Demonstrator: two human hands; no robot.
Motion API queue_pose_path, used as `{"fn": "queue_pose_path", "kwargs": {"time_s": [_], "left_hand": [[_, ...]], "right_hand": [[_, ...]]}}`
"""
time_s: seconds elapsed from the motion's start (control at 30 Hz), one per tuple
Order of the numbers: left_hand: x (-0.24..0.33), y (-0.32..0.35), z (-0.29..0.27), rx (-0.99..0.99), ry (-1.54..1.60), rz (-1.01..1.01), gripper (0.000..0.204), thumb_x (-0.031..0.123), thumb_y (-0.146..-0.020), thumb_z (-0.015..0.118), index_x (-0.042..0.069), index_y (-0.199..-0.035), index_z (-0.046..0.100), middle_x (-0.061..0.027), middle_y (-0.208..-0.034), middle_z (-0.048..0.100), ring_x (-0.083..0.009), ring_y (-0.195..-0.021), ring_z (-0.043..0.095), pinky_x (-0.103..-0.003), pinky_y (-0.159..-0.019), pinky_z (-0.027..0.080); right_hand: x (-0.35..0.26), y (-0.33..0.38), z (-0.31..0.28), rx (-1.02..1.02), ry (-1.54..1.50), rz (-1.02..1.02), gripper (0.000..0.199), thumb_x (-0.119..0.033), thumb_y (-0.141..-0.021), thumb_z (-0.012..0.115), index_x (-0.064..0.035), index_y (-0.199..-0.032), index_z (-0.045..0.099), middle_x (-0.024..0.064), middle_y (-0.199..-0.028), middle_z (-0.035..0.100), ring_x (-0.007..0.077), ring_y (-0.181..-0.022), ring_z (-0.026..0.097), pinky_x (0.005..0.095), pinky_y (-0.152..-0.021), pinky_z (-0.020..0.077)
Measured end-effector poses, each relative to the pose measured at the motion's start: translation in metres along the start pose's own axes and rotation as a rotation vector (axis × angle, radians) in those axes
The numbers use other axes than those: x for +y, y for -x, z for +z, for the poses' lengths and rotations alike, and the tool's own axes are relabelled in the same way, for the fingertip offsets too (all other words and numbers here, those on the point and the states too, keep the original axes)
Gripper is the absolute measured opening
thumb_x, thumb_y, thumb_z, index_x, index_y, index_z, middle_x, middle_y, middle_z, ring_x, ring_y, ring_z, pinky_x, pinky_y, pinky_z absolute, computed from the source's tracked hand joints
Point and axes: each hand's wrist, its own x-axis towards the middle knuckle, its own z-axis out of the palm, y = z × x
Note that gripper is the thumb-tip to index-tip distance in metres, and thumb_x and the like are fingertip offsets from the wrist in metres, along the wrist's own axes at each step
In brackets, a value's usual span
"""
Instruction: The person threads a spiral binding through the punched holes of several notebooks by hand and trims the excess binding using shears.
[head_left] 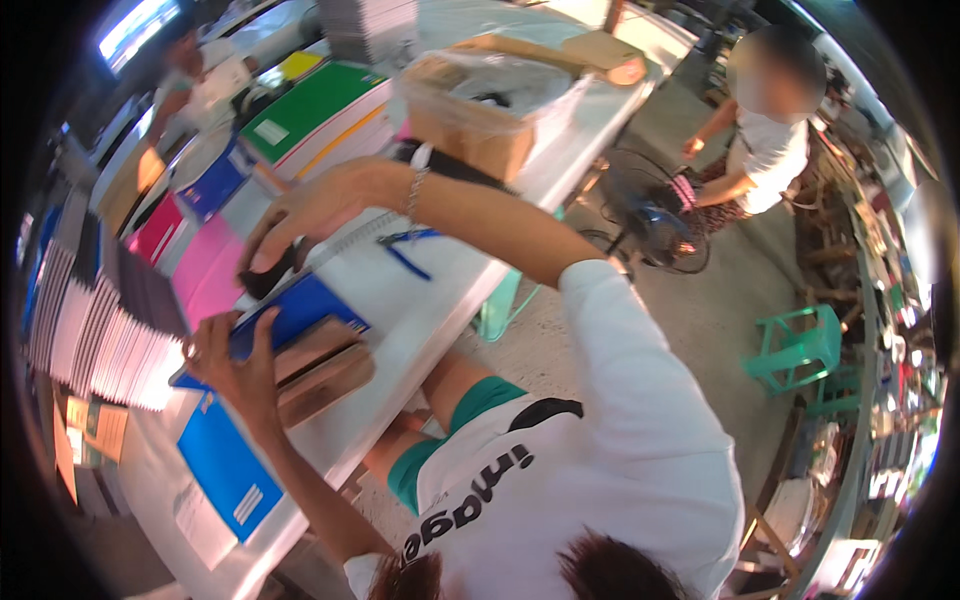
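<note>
A blue-covered notebook (318, 303) lies on the table against a brown wooden block (325, 372) with a slot-like gap along it. My left hand (240, 365) grips the notebook's near end, its thumb and fingers apart on either side of the blue cover. My right hand (305, 215) reaches across from the right and is closed around a small black object (268, 284) just above the notebook's far side. That object's kind is hidden by my fingers. Beside the right wrist lies a blue-handled tool (408, 258), near a spiral coil (360, 232).
A tall stack of notebooks (110, 330) stands at the left, with a bright blue notebook (230, 465) nearer me. Green-covered books (320, 110) and a plastic-lined box (465, 125) are at the back. Right of the table are a fan (655, 210), another person (770, 140) and a green stool (800, 345).
</note>
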Motion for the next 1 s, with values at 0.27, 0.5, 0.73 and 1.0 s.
{"fn": "queue_pose_path", "kwargs": {"time_s": [0.27, 0.5, 0.73, 1.0], "left_hand": [[0.007, 0.003, -0.007, 0.08, 0.053, -0.047, 0.043, 0.043, -0.07, 0.092, 0.009, -0.089, 0.075, -0.0044, -0.093, 0.065, -0.0274, -0.101, 0.06, -0.048, -0.108, 0.031], [0.008, 0.0, -0.008, 0.026, 0.055, -0.098, 0.047, 0.049, -0.071, 0.09, 0.008, -0.09, 0.076, -0.0032, -0.095, 0.063, -0.0263, -0.106, 0.059, -0.052, -0.11, 0.028], [-0.001, 0.006, -0.006, 0.053, -0.003, -0.15, 0.052, 0.054, -0.07, 0.089, 0.01, -0.095, 0.077, -0.0052, -0.108, 0.06, -0.0274, -0.114, 0.056, -0.058, -0.117, 0.021], [-0.002, 0.01, -0.005, 0.138, -0.052, -0.198, 0.056, 0.058, -0.066, 0.09, 0.012, -0.092, 0.075, -0.0064, -0.125, 0.052, -0.0278, -0.13, 0.047, -0.062, -0.122, 0.007]], "right_hand": [[-0.006, -0.002, 0.01, -0.032, 0.104, 0.233, 0.055, -0.045, -0.098, 0.066, -0.008, -0.139, 0.065, 0.0053, -0.135, 0.066, 0.0171, -0.12, 0.061, 0.0315, -0.096, 0.0507], [-0.019, -0.015, -0.005, -0.27, 1.131, 0.568, 0.066, -0.053, -0.099, 0.065, -0.0013, -0.139, 0.061, 0.0081, -0.134, 0.065, 0.0151, -0.119, 0.062, 0.0333, -0.101, 0.0523], [-0.028, -0.015, -0.005, -0.268, 0.012, 0.113, 0.07, -0.054, -0.097, 0.067, -0.0007, -0.141, 0.059, 0.0076, -0.13, 0.066, 0.0153, -0.109, 0.065, 0.0275, -0.091, 0.0551], [-0.03, -0.01, -0.012, -0.181, 0.064, 0.276, 0.065, -0.045, -0.1, 0.065, 0.0035, -0.143, 0.056, 0.0133, -0.139, 0.061, 0.0213, -0.114, 0.064, 0.0309, -0.092, 0.0562]]}}
